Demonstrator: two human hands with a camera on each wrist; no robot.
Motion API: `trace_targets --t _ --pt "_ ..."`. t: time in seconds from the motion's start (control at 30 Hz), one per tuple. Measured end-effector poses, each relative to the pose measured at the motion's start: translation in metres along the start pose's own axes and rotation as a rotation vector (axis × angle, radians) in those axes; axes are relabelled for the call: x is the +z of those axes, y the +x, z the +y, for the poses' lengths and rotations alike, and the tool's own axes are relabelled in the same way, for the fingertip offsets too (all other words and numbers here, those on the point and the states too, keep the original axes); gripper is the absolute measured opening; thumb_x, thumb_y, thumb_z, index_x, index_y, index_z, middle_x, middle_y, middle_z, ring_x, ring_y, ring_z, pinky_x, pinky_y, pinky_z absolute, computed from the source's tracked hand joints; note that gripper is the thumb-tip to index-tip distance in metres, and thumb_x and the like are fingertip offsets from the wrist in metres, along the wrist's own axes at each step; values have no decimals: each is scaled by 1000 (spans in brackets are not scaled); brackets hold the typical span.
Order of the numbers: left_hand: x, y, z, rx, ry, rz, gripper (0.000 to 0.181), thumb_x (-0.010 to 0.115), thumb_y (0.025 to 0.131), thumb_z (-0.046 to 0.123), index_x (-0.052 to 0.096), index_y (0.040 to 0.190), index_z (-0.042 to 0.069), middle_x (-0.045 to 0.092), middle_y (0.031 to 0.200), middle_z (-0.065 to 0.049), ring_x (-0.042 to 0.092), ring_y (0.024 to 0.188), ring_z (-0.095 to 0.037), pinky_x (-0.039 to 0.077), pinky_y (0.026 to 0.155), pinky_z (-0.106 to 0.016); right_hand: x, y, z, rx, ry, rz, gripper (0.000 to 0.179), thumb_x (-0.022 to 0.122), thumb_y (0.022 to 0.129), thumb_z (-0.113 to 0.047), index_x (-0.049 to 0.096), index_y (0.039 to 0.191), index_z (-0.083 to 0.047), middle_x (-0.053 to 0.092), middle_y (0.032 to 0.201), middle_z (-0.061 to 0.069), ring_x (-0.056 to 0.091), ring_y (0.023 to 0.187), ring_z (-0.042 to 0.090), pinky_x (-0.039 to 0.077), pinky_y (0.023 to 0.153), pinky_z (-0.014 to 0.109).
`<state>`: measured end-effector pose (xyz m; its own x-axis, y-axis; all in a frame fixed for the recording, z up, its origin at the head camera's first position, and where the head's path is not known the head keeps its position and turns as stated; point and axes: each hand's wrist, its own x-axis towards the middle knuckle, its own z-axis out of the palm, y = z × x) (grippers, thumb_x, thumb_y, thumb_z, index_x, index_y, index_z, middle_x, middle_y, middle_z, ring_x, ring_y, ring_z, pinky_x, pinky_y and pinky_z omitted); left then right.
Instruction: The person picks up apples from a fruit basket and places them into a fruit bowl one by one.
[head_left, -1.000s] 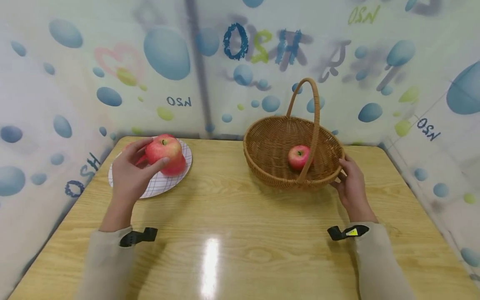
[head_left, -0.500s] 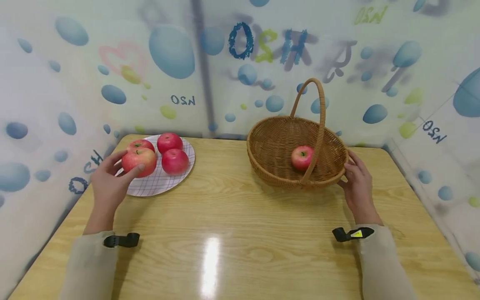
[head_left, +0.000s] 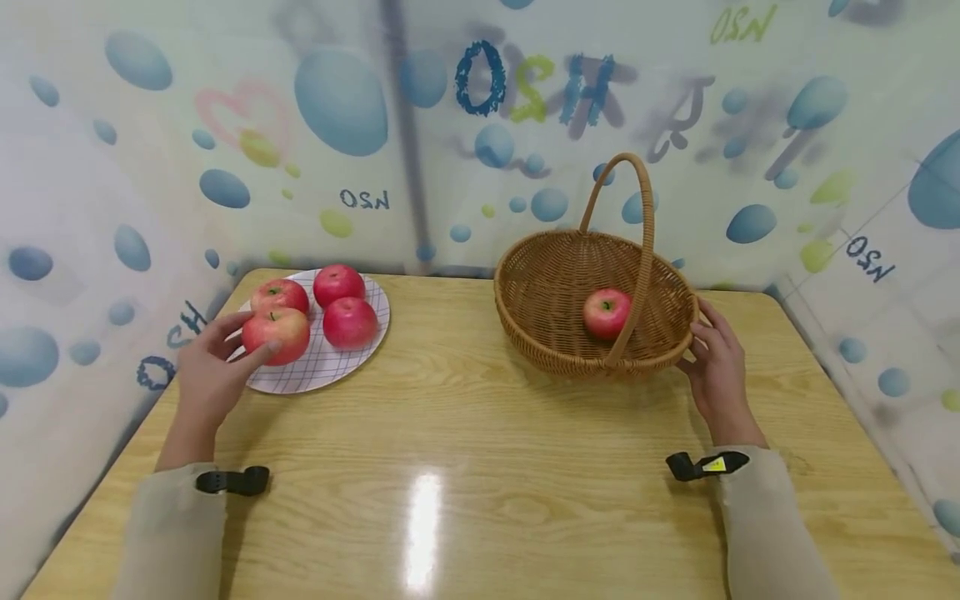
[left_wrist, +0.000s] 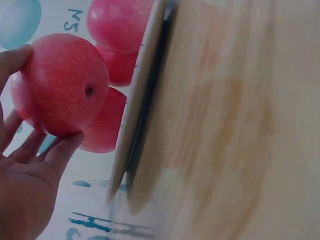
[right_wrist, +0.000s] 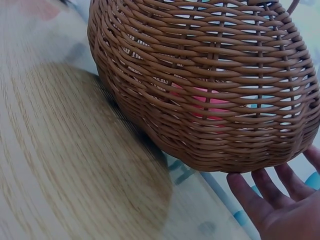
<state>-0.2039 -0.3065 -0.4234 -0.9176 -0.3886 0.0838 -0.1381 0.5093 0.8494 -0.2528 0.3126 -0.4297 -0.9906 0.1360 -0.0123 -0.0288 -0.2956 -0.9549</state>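
At the left, my left hand (head_left: 210, 371) holds an apple (head_left: 276, 335) between thumb and fingers, over the near left part of a checked plate (head_left: 292, 382). In the left wrist view that held apple (left_wrist: 60, 85) shows a dark dimple, with a gap between it and the plate's edge (left_wrist: 134, 107). Three more apples (head_left: 350, 323) sit on the plate. My right hand (head_left: 718, 375) touches the right end of a wicker basket (head_left: 543, 287); in the right wrist view, spread fingers (right_wrist: 272, 192) meet its outer wall. One apple (head_left: 607, 313) lies inside the basket.
A wooden table (head_left: 450, 433) carries the plate and basket, with bare wood between them. Patterned walls (head_left: 480, 192) rise behind and at both sides. The basket's tall handle (head_left: 647, 225) arches over its opening.
My left hand has moved left and slightly down with the apple, uncovering the other apples on the plate. My right hand stays at the basket's right end, its position barely changed.
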Motion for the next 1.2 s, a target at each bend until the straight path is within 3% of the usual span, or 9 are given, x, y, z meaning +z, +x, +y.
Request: trace_targets --t 0.2,0.5,0.6,0.63,0.73,0.8,0.87,1.2 --pt "5 4 -1 -45 32 -42 77 70 93 46 38 156 14 38 161 -14 45 142 -39 43 113 -43 -2 -1 0 -2 -23 -1 55 52 105 -24 37 157 -22 50 137 -9 51 133 15 57 82 21" --pt "17 9 -7 -63 31 -53 79 69 93 44 35 154 7 40 158 -17 44 142 -40 42 114 -50 -2 -3 -2 0 -57 24 56 51 105 -26 34 159 -25 48 137 -10 47 137 20 57 80 19" --pt "16 11 -11 -56 25 -65 79 69 93 44 34 155 9 39 157 -16 44 141 -39 43 115 -45 -2 -2 -3 -9 -44 18 54 51 105 -25 37 157 -24 50 137 -9 49 134 19 57 81 20" --pt "15 12 -13 -50 24 -76 79 69 93 44 34 155 9 38 158 -16 44 140 -38 46 113 -37 -2 -2 -3 -15 -38 11 54 51 105 -24 38 157 -23 50 138 -8 50 133 18 57 81 21" --pt "9 13 -20 -28 38 -117 80 70 93 44 32 156 12 35 158 -16 44 136 -38 49 101 -14 -1 0 -4 -26 -23 -11 52 51 105 -23 39 156 -21 50 138 -6 52 130 17 57 82 23" --pt "6 13 -23 -22 55 -149 83 70 93 45 30 158 13 32 159 -17 43 136 -40 50 90 -7 0 1 -5 -23 -27 -21 53 51 105 -23 39 156 -21 49 140 -7 50 132 19 57 83 23" --pt "3 13 -23 -15 73 -171 85 71 92 46 29 158 13 31 159 -18 42 136 -42 51 87 -6 1 2 -5 -17 -29 -22 53 51 105 -23 39 156 -22 49 140 -7 49 134 21 57 84 23" --pt "5 11 -16 12 118 -216 90 74 90 45 28 159 12 33 160 -22 42 138 -46 57 93 -23 2 1 -4 -3 -58 -13 54 49 105 -24 36 158 -22 48 139 -8 46 137 21 57 83 21"
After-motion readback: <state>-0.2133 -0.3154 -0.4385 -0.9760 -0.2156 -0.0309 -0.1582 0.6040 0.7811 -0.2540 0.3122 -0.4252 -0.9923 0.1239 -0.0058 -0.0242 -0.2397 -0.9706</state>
